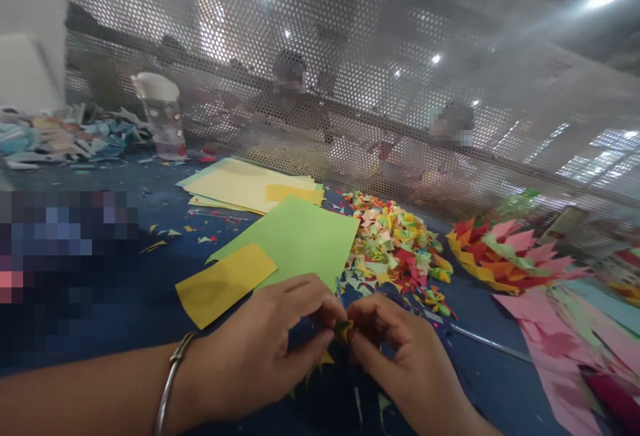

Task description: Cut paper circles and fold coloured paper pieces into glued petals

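Observation:
Close together near the front of the table, both my hands pinch one small folded piece of yellow and green paper (344, 331). The thumb and fingers of my left hand (280, 336) hold its left side, with a silver bangle on that wrist. My right hand (400, 349) grips the right side with bent fingertips. Much of the piece is hidden by the fingers. Just beyond my left hand lie a yellow paper strip (227, 284) and a green sheet (305, 236). Small yellow scraps (326, 359) lie beneath the hands.
A heap of small folded colored papers (395, 239) stands beyond my right hand. Right of it are a layered paper flower (515, 259) and pink sheets (543, 336). Pale sheets (240, 183), a clear bottle (163, 116) and blue-white scraps (75, 136) sit farther back, before a perforated metal screen (345, 76).

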Demonstrator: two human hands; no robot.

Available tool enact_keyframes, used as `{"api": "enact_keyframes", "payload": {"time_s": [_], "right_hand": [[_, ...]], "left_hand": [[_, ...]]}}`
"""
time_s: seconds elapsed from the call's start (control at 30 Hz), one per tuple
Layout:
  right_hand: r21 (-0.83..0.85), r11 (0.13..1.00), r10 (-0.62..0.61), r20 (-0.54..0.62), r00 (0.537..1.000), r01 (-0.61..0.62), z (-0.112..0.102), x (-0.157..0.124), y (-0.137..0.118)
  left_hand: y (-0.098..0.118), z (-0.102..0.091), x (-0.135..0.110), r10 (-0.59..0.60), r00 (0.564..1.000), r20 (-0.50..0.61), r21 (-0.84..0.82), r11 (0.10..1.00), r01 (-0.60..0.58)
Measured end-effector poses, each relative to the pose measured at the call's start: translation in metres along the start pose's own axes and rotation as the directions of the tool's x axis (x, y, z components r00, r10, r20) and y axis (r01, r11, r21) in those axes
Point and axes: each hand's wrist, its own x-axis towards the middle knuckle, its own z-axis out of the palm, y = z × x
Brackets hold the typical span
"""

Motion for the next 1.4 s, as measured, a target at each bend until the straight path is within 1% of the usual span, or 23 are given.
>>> {"api": "enact_keyframes", "payload": {"time_s": [0.47,0.63,0.83,0.97,1.07,1.23,1.4], "right_hand": [[0.014,1.000,0.015,0.027,1.000,-0.016,-0.002,0.000,0.002],[-0.018,1.000,-0.009,0.025,1.000,0.009,0.000,-0.001,0.001],[-0.047,0.999,-0.023,0.015,1.000,0.023,0.003,-0.001,0.001],[-0.080,0.996,-0.035,0.029,0.999,0.037,0.006,-0.002,-0.001],[-0.098,0.994,-0.044,0.012,0.999,0.045,0.008,-0.003,0.000],[-0.094,0.994,-0.047,-0.012,0.999,0.046,0.010,-0.002,0.001],[-0.112,0.992,-0.061,-0.022,0.998,0.059,0.011,-0.002,0.000]], "left_hand": [[0.000,-0.005,0.001,-0.011,0.999,0.040,-0.015,1.000,0.011],[0.000,-0.003,0.001,0.030,0.999,0.030,0.040,0.999,-0.032],[0.001,-0.001,0.004,0.053,0.999,0.011,0.128,0.990,-0.054],[0.003,0.001,0.003,0.047,0.999,0.027,0.185,0.981,-0.051],[0.003,0.004,0.002,0.029,0.999,0.028,0.221,0.975,-0.034],[0.003,0.005,0.001,0.041,0.999,0.002,0.219,0.975,-0.040],[0.003,0.004,-0.002,0.051,0.998,0.026,0.219,0.974,-0.056]]}}
